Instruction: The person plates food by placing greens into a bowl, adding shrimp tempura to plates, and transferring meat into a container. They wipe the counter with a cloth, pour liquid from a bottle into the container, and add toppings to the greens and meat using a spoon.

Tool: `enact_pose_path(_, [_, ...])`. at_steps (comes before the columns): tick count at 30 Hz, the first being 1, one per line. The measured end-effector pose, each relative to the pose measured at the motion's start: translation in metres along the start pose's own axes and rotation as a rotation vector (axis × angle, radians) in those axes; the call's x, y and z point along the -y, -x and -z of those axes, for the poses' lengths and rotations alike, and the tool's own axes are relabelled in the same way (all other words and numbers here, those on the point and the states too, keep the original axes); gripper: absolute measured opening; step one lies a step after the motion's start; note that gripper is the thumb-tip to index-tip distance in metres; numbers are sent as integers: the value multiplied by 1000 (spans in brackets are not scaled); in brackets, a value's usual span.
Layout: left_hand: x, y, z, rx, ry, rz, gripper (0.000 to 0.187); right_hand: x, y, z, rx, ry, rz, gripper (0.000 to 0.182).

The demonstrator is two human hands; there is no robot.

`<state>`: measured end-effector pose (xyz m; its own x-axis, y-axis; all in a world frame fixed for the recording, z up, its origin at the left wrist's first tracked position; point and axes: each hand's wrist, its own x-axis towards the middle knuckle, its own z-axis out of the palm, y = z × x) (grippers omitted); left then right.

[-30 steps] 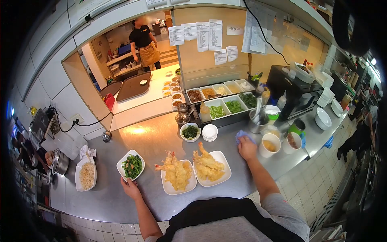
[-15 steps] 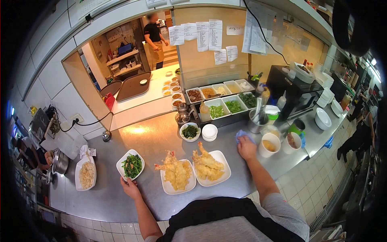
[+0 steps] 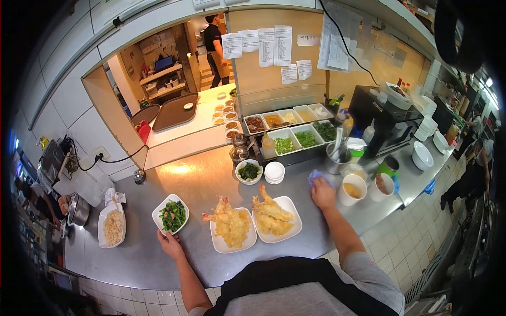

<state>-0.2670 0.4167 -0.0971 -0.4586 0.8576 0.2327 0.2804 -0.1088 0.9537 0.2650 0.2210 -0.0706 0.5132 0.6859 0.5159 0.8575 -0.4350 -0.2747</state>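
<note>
So the left hand [image 3: 169,245] is touching the near edge of the greens dish [image 3: 157,216] on the steel desk [image 3: 132,269], can't tell if it's actually gripping. The right hand [image 3: 322,193] is clutching a blue cloth [image 3: 316,177], and two tempura plates [image 3: 252,240] sit between them.

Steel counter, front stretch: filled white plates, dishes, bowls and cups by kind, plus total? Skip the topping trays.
White square plates of golden battered food: 2
White square dish of leafy greens: 1
White oblong dish of rice: 1
White round bowl of dark greens: 1
White round cups with contents: 2
Total: 7
</note>
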Motion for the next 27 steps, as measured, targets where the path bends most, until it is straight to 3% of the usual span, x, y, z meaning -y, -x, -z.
enact_pose_path(27, [-3,1,1,16,-17,12,40,2,-1,1,-34,17,9,25])
